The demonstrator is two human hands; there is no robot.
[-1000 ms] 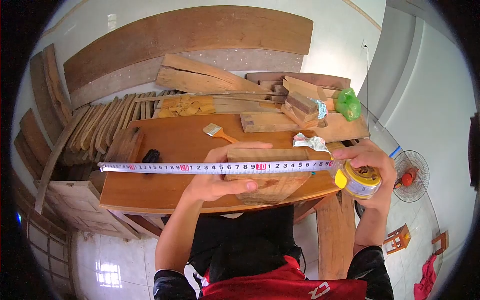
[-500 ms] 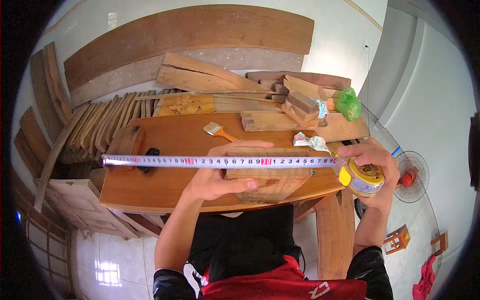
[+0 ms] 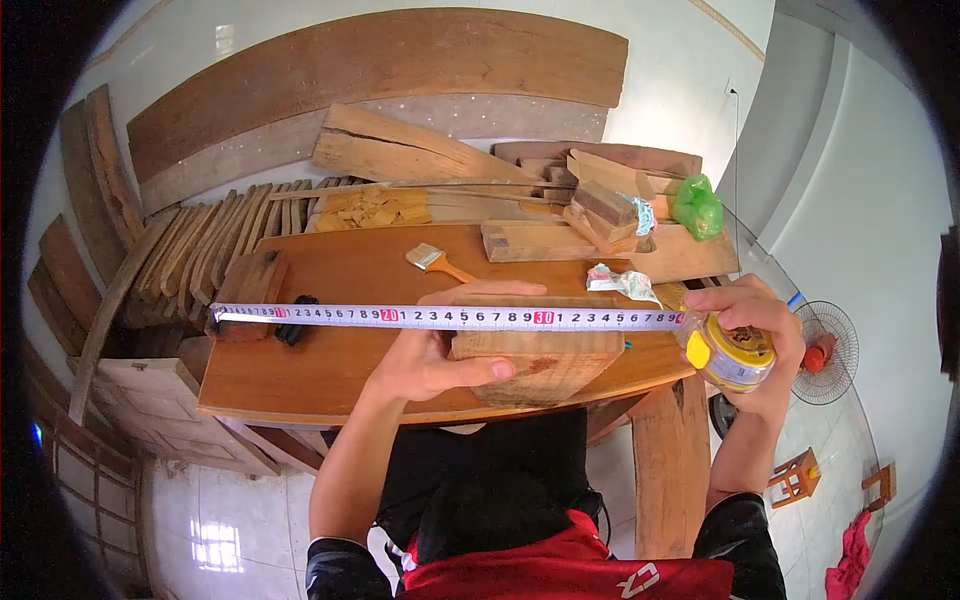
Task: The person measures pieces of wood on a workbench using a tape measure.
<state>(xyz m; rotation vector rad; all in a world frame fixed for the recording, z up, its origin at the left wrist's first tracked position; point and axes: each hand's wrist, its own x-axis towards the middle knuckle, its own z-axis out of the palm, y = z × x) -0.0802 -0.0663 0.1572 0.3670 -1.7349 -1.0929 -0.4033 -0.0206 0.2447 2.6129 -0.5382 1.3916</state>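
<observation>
My left hand [image 3: 425, 365] grips a thick wooden block [image 3: 550, 362] by its left end, thumb on the near side and fingers over the far side. In my right hand [image 3: 765, 315] is a yellow, clear-sided tape measure [image 3: 738, 358], held to the right of the block. Its long white blade [image 3: 340, 317] is pulled out to the left and runs above the block and over my left hand. The free end of the blade is over a dark wooden piece [image 3: 250, 285] at the table's left end.
On the brown table [image 3: 340, 370] lie a paintbrush [image 3: 440, 262], a small black object [image 3: 297, 320] and a crumpled wrapper [image 3: 622, 283]. Wood pieces [image 3: 550, 242] and a green plastic bag [image 3: 697, 208] sit at the back right. Stacked slats [image 3: 200, 255] stand behind left. A fan [image 3: 823, 353] is at right.
The tape measure and its blade have shifted slightly to the right with my right hand. My left hand and the wooden block stay in place.
</observation>
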